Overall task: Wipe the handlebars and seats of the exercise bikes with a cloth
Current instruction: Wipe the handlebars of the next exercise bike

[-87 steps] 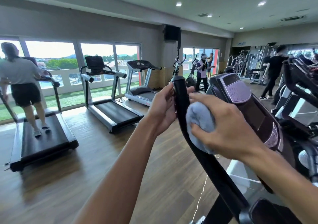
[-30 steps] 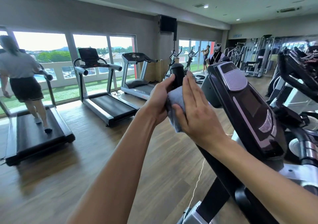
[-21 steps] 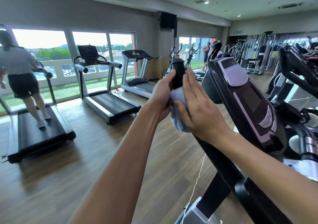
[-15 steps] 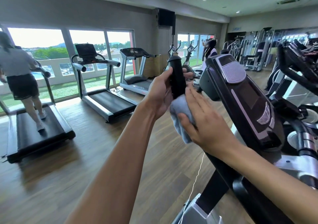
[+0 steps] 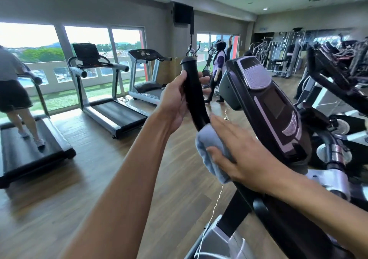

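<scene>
Gripping the black handlebar (image 5: pixel 194 91) near its top, the left hand (image 5: pixel 175 103) curls round it. Just below, the right hand (image 5: pixel 239 155) presses a blue cloth (image 5: pixel 209 149) against the bar, fingers fairly straight and thumb hooked over the cloth. Right of both hands sits the console (image 5: pixel 264 107); treadmills (image 5: pixel 107 99) stand well beyond the left hand.

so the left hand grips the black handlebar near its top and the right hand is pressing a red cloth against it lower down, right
Not quite: the cloth is light blue, not red. The head view shows the left hand gripping the black handlebar near its top while the right hand presses the cloth against it lower down.
</scene>
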The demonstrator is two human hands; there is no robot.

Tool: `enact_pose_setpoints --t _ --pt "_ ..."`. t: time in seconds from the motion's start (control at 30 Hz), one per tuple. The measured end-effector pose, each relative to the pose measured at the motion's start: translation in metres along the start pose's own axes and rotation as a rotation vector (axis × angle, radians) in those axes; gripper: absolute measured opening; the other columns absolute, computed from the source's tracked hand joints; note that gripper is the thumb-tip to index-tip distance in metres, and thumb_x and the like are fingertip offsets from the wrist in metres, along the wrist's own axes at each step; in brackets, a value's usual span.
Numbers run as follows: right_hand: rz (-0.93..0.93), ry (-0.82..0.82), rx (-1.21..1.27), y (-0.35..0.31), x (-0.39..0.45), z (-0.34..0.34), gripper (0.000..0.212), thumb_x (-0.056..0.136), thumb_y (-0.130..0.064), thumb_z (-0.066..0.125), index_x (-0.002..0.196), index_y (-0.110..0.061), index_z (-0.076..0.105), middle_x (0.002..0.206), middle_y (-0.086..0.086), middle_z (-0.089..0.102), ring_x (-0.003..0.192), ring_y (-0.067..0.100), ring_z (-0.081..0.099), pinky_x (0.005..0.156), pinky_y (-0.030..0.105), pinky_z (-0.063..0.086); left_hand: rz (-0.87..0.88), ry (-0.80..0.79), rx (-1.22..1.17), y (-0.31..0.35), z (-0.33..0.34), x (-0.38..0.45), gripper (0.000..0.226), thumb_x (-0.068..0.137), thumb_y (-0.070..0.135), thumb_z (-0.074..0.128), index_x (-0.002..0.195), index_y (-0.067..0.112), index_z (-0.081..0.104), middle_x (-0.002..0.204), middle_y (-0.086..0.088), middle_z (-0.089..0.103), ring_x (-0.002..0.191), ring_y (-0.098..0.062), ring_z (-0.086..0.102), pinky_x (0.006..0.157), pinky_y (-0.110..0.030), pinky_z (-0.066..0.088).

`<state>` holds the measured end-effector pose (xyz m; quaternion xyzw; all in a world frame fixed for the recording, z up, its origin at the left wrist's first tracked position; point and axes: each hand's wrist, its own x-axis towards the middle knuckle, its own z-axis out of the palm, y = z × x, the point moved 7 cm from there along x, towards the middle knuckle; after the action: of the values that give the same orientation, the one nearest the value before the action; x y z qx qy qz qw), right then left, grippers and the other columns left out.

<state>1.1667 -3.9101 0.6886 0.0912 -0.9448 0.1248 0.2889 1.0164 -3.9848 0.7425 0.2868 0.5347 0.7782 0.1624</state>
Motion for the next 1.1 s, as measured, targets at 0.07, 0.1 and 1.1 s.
enact_pose_setpoints --t 0.07,0.1,1.1 --pt "0.024 -0.12 0.003 0.006 -0.035 -0.007 0.082 0.095 -0.061 0.034 0.157 -0.007 0.033 0.157 0.005 0.042 0.142 0.013 0.035 0.112 0.001 0.008 0.014 0.005 0.023 0.0 -0.001 0.001 0.047 0.113 0.038 0.025 0.122 0.01 0.062 0.128 -0.013 0.071 0.102 -0.026 0.07 0.095 -0.042 0.052" --pt "0.049 -0.166 0.01 0.009 -0.045 -0.007 0.086 0.093 -0.066 0.031 0.159 -0.01 0.03 0.156 -0.002 0.04 0.142 0.01 0.034 0.112 0.001 0.009 0.02 0.009 0.027 -0.001 -0.001 0.002 0.047 0.113 0.038 0.025 0.123 0.009 0.061 0.129 -0.013 0.071 0.101 -0.025 0.07 0.092 -0.04 0.052" --pt "0.098 0.02 0.061 0.015 -0.013 0.001 0.076 0.096 -0.058 0.036 0.155 -0.009 0.037 0.146 0.005 0.051 0.134 0.019 0.047 0.105 0.017 0.028 0.007 0.095 0.027 -0.003 0.005 -0.004 0.045 0.113 0.038 0.027 0.127 0.012 0.061 0.118 -0.003 0.074 0.107 -0.019 0.065 0.101 -0.037 0.048"
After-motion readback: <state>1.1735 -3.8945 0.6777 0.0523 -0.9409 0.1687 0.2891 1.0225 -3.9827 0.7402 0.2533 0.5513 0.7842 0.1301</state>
